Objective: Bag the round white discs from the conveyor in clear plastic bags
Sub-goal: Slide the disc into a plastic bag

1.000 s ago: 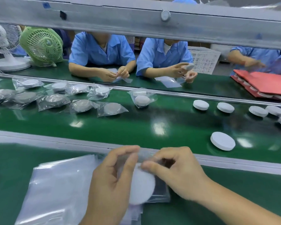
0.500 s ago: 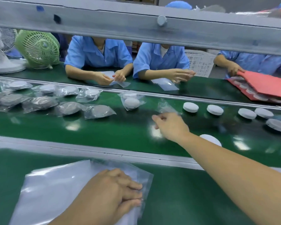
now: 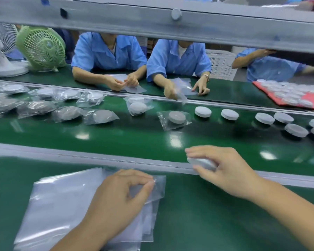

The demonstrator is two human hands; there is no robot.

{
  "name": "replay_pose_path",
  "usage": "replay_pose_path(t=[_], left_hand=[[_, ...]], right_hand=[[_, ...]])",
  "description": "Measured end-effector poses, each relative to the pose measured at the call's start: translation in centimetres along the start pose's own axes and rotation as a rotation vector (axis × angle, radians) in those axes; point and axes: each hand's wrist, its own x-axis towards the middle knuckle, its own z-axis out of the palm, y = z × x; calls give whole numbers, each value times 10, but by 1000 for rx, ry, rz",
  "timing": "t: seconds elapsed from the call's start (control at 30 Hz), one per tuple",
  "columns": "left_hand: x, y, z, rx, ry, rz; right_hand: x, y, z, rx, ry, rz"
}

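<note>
Pinching the top bag (image 3: pixel 152 189) at its corner, the left hand (image 3: pixel 120 201) rests on the stack (image 3: pixel 62 205). A disc (image 3: pixel 201 163) is gripped in the right hand (image 3: pixel 223 169), just beside it. If two stuck bags are lifted together, the mouth may not be opened.

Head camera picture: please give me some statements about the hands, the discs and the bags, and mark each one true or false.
1. The right hand holds a white disc over the near rail of the belt. True.
2. The left hand rests flat and touches nothing. False: its fingers pinch the corner of the top bag on the stack of clear bags.
3. All discs on the belt are already bagged. False: the bare discs lie at the right and the bagged discs at the left.
4. A green fan stands at the far left. True.
</note>
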Motion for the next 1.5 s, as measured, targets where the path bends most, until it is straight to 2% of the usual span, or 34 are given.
replay_pose_path(t=[0.03,0.1,0.17,0.27,0.33,0.4,0.47,0.53,0.6,0.63,0.73,0.83,0.9,0.93,1.0,1.07,1.1,1.17,1.23,1.27,1.33,1.4,1.47,1.5], left_hand=[[0,-1,1,-12,7,-8],[0,0,2,-35,7,-12],[0,3,3,-126,34,-62],[1,8,2,-369,18,-145],[0,11,0,-583,-129,-134],[-3,10,3,-587,-154,-86],[-5,9,12,-472,48,-86],[-7,9,20,-468,237,-83],[-9,7,26,-487,303,-75],[-8,8,25,-502,310,-89],[-4,11,15,-413,263,-90],[-3,8,4,-42,156,-2],[-4,8,1,194,72,98],[-4,9,0,272,35,146],[-3,8,1,404,-92,200],[-1,6,5,516,-219,227],[-1,4,6,534,-250,239],[-1,0,9,509,-248,267],[-1,-3,11,490,-210,294],[0,-4,11,482,-207,302],[-1,-7,11,484,-206,299],[-2,-9,11,484,-212,298],[-3,-10,12,475,-210,293],[-3,-11,13,482,-204,290]], right_hand=[[-5,-16,5,-5,-55,-164],[-11,-35,14,-163,-95,-423],[-10,-45,23,-228,-43,-465],[-8,-53,36,32,98,-305],[-9,-56,45,214,234,-174],[-8,-58,50,378,305,9],[-8,-58,52,442,188,159],[-10,-57,57,577,-7,222],[-10,-60,60,752,-154,238],[-8,-61,61,752,-171,222],[7,-46,55,580,59,236],[43,-10,38,305,308,306],[74,24,27,9,378,293],[89,41,22,-121,341,319],[112,68,19,-296,104,473],[123,80,29,-259,-186,584],[125,80,35,-182,-239,593],[121,83,45,-197,-143,553],[109,94,39,-558,-36,578],[97,103,28,-723,-32,650],[64,131,-3,-885,-57,861],[18,167,-36,-926,-89,1100],[-21,195,-68,-774,-116,1299],[-33,203,-81,-694,-120,1315]])
